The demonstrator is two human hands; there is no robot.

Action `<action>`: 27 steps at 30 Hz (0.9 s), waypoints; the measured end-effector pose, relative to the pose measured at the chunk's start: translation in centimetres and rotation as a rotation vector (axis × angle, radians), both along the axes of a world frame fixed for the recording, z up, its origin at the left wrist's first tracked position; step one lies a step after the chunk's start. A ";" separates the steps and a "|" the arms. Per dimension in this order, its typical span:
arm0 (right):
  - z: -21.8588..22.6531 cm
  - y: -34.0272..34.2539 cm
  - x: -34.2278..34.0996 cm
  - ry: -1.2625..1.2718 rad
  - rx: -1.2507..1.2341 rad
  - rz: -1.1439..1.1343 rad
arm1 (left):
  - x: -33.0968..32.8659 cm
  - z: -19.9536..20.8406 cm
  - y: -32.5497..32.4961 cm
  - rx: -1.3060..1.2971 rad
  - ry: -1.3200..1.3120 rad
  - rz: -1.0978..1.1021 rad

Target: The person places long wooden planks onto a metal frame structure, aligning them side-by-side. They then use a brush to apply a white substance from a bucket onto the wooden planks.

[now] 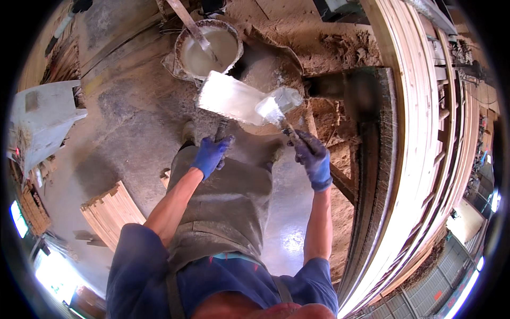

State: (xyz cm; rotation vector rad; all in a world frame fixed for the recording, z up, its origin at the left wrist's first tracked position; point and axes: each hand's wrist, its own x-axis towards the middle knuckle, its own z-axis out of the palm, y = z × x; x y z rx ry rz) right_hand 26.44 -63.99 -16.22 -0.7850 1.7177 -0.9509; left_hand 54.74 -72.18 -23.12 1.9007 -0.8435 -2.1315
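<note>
In blue gloves, both my hands are closed around handles. My left hand [212, 154] grips the dark handle of a wide, slab-like tool [228, 98] thickly coated in white; whether it is a brush or a roller I cannot make out. A short-handled scraper [272, 110] is in my right hand [312, 155], its flat head white with the same stuff. That head lies against or over the right end of the wide tool. Just beyond, a bucket [237, 40] with a crusted rim holds whitish liquid. A wooden stick [188, 21] leans in it.
Long stacked boards [409, 133] run along my right side, beside a dark metal frame [380, 159]. Sawdust [340, 50] covers the ground at the far right. Short planks [112, 210] lie on the floor at left, and a grey metal housing [45, 119] stands farther left.
</note>
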 end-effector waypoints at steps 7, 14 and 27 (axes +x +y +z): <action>6.5 -1.3 5.4 1.186 -0.189 0.813 | -2.0 2.8 -1.7 -0.021 0.178 -0.067; 9.9 -0.9 1.2 1.079 -0.153 0.609 | -2.0 0.4 -3.3 0.037 0.184 -0.043; -15.4 -4.4 -7.9 0.091 0.375 0.123 | 2.7 0.9 -5.2 -0.062 0.129 0.045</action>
